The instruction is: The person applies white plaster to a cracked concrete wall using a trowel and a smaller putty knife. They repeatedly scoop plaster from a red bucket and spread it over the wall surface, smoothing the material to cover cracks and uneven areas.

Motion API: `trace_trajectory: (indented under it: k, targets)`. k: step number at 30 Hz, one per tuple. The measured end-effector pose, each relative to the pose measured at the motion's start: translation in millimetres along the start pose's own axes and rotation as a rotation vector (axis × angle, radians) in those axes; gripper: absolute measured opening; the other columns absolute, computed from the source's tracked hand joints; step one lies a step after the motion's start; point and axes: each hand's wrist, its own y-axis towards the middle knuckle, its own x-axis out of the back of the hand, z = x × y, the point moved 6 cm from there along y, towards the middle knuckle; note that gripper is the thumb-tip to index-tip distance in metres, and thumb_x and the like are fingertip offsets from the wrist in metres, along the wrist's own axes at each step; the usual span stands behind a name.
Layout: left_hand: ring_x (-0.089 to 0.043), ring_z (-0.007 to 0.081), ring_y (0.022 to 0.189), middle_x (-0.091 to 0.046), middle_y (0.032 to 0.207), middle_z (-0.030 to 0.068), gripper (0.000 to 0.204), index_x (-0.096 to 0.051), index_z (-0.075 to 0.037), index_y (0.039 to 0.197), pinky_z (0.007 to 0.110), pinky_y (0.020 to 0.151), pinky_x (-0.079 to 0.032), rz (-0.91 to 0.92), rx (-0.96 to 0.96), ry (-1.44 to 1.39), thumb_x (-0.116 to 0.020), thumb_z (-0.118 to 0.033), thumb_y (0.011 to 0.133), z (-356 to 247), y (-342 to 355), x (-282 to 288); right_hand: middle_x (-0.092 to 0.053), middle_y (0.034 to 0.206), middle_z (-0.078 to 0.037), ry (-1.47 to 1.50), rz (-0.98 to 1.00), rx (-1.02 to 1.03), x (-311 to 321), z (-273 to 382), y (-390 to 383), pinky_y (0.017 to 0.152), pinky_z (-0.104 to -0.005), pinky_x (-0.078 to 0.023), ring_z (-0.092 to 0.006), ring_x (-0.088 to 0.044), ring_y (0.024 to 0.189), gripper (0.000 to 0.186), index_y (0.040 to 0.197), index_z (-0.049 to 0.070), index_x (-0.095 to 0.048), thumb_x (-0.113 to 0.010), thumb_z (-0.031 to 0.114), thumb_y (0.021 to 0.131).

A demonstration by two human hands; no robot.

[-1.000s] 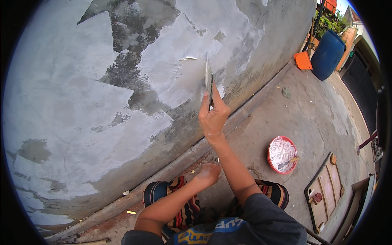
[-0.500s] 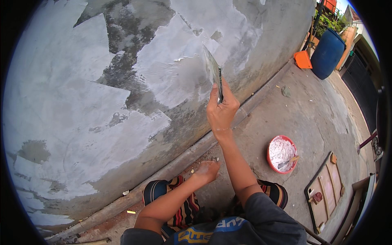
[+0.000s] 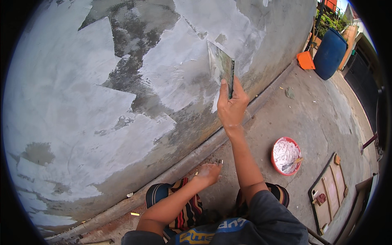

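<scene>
My right hand (image 3: 233, 105) grips a flat, thin-bladed putty trowel (image 3: 223, 65), thumb on its near face and fingers behind. The blade is smeared with pale paste and lies at or close to the wall (image 3: 179, 83); any gap is hard to judge. Patches of whitish putty (image 3: 73, 106) cover much of the wall, with dark bare cement between them. Low in front of my knees, my left hand (image 3: 208, 173) is closed, its fingers curled. A small white stub (image 3: 222, 162) shows by its fingertips; whether the fingers hold it is unclear.
A red bowl (image 3: 272, 162) of white putty, with a small scraper in it, stands on the concrete to the right. Beyond it lies a framed board (image 3: 330, 188). A blue barrel (image 3: 328, 55) and an orange dustpan-like piece (image 3: 305, 61) stand far right. A ledge (image 3: 183, 157) follows the wall's foot.
The trowel has turned so more of its broad face shows, and it has shifted slightly right and down with my right hand. My left hand stays about where it was.
</scene>
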Motion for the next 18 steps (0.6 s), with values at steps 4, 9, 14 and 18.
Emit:
trace_trajectory:
  k: [4, 9, 14, 18]
  targets:
    - [-0.059, 0.0350, 0.107, -0.059, 0.119, 0.0206, 0.044, -0.051, -0.001, 0.120, 0.045, 0.089, -0.048, 0.153, 0.046, -0.011, -0.062, -0.026, 0.085, -3.0, -4.1, 7.8, -0.065, 0.116, -0.017, -0.033, -0.030, 0.284, -29.9, 31.0, -28.6, 0.077, -0.0342, -0.056, -0.0311, -0.066, 0.101, 0.052, 0.127, 0.004, -0.058, -0.057, -0.007, 0.076]
    - [-0.060, 0.0357, 0.106, -0.061, 0.114, 0.0214, 0.042, -0.052, -0.001, 0.120, 0.045, 0.090, -0.047, -0.190, -0.155, -0.042, -0.061, -0.025, 0.086, 21.4, 12.8, -33.1, -0.064, 0.119, -0.016, 0.035, 0.148, 0.404, -43.4, 64.2, -53.0, 0.082, -0.0344, -0.055, -0.0305, -0.064, 0.107, 0.057, 0.126, 0.006, -0.060, -0.055, -0.011, 0.071]
    - [-0.062, 0.0360, 0.103, -0.064, 0.105, 0.0206, 0.044, -0.053, -0.001, 0.118, 0.045, 0.087, -0.049, 0.068, -0.012, -0.037, -0.064, -0.028, 0.085, -4.4, 14.9, 2.9, -0.066, 0.117, -0.013, 0.119, -0.049, 0.385, 13.6, 22.9, 3.4, 0.084, -0.0335, -0.054, -0.0272, -0.065, 0.107, 0.049, 0.120, 0.004, -0.063, -0.053, -0.014, 0.076]
    - [-0.060, 0.0366, 0.104, -0.063, 0.107, 0.0212, 0.042, -0.051, -0.001, 0.118, 0.046, 0.088, -0.048, 0.100, 0.027, -0.038, -0.060, -0.029, 0.088, -0.5, 4.9, 6.3, -0.066, 0.118, -0.011, 0.044, -0.156, 0.422, 21.0, 4.5, 60.4, 0.080, -0.0332, -0.054, -0.0263, -0.066, 0.105, 0.049, 0.121, 0.008, -0.064, -0.055, -0.012, 0.077]
